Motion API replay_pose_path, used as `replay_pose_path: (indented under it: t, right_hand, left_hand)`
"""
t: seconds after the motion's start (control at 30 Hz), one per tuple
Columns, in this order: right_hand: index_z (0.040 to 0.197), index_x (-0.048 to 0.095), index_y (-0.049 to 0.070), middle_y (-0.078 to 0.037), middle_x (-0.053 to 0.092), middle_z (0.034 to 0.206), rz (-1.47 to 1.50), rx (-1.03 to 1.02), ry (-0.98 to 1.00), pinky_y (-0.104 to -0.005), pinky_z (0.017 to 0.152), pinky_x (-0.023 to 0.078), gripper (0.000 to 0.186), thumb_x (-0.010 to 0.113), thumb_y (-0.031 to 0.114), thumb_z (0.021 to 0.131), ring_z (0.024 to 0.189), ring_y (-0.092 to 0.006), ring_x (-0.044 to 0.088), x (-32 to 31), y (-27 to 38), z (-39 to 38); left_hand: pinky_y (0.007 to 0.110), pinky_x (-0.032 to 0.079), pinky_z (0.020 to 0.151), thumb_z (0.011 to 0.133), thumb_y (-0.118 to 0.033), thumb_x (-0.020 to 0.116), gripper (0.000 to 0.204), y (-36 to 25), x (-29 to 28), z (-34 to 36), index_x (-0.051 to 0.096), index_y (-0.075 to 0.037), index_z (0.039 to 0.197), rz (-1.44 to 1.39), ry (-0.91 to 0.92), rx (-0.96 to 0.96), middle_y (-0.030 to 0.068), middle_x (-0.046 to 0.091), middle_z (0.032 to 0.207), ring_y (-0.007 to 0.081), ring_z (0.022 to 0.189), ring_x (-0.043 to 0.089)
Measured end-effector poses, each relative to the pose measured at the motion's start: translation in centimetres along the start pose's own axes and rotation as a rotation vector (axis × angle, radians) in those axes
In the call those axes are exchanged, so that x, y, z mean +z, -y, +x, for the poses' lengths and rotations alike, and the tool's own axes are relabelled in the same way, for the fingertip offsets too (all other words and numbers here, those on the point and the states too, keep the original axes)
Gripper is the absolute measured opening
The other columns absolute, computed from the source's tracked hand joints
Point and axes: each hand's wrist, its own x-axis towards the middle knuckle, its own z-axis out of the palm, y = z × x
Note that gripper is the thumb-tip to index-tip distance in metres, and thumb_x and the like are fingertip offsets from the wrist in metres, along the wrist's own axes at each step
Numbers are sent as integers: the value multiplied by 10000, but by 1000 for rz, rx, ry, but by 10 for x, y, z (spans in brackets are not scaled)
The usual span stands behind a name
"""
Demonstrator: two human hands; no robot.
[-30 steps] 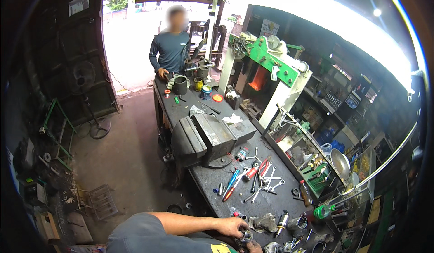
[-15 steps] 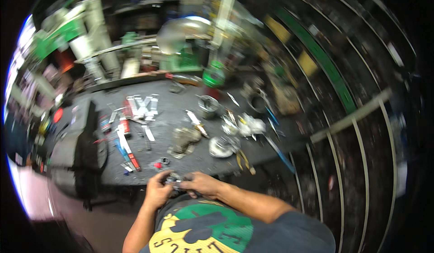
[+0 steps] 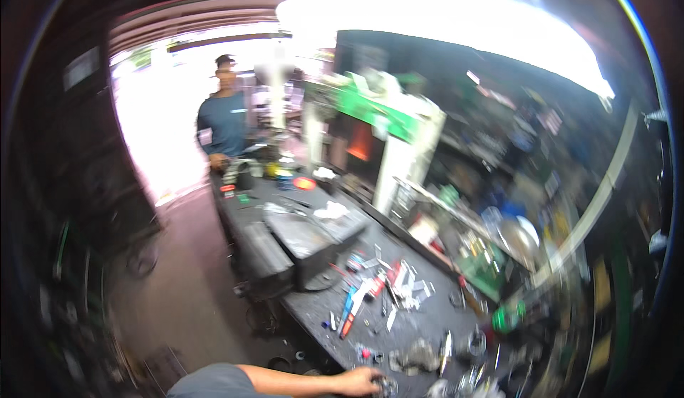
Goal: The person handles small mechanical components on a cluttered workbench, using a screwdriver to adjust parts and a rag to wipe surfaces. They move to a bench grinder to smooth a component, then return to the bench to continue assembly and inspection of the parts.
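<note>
My left hand point(image 3: 359, 381) is at the lower edge, over the near side of the dark workbench point(image 3: 313, 320). Its fingers are closed around a small metal part point(image 3: 387, 386), partly cut off by the picture's edge and blurred. My right hand is out of view. Just beyond the left hand lie a small red piece point(image 3: 366, 353) and a little ring point(image 3: 378, 357). Right of these sits a lumpy greyish piece point(image 3: 419, 357). A long red-and-white tool point(image 3: 354, 311) and scattered metal strips point(image 3: 407, 284) lie farther up the bench.
A bulky black bench vise point(image 3: 303, 245) stands on the bench's left part. Beyond it, a person point(image 3: 226, 120) in a dark shirt stands at the far end. A green-and-white press frame point(image 3: 377, 113) rises behind the bench. A green-topped bottle point(image 3: 507, 317) stands right.
The view has swung left and up, bringing the doorway and the other person into sight. My right hand has left the view; both hands were together at the metal part before.
</note>
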Motion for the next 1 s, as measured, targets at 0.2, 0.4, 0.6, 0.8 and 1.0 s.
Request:
replay_pose_path:
  t: [0.2, 0.4, 0.6, 0.8, 1.0]
  right_hand:
    - [1286, 661, 48, -14, 658, 828, -281, 47, 349, -260, 525, 399, 348, 650, 311, 1060, 592, -103, 532, 63, 4, 29]
    - [1335, 627, 80, 0, 662, 946, 211, 205, 465, -241, 540, 402, 329, 637, 271, 1067, 627, -90, 505, 69, 11, 27]
    - [1272, 663, 45, -2, 661, 878, 270, 183, 569, -260, 556, 382, 289, 655, 244, 1063, 616, -96, 485, 66, 16, 24]
    - [1260, 653, 48, -19, 631, 809, 364, 193, 494, -290, 576, 435, 256, 658, 185, 1045, 623, -125, 519, 71, 19, 15]
    - [1224, 654, 58, 0, 602, 772, 293, 154, 486, -296, 570, 427, 242, 685, 205, 1033, 619, -133, 525, 58, 22, 2]
  left_hand:
    - [442, 564, 967, 867, -269, 673, 459, -43, -15, -14, 741, -92, 1285, -70, -131, 37, 195, 772, 1154, 315, 1069, 736]
    - [436, 543, 1004, 942, -264, 643, 534, -32, -25, -17, 627, -20, 1417, -31, -90, 86, 265, 732, 1204, 369, 1117, 717]
    - [413, 557, 961, 921, -169, 629, 535, -53, -41, -25, 617, -22, 1435, -55, 15, 138, 248, 750, 1152, 319, 1062, 734]
    - [363, 550, 975, 913, -126, 656, 537, -43, -37, -20, 618, -65, 1445, -62, -28, 303, 187, 752, 1175, 239, 1080, 716]
    - [342, 541, 1004, 901, -102, 662, 522, -55, -34, -13, 616, 22, 1406, -150, 54, 303, 198, 743, 1221, 213, 1110, 703]
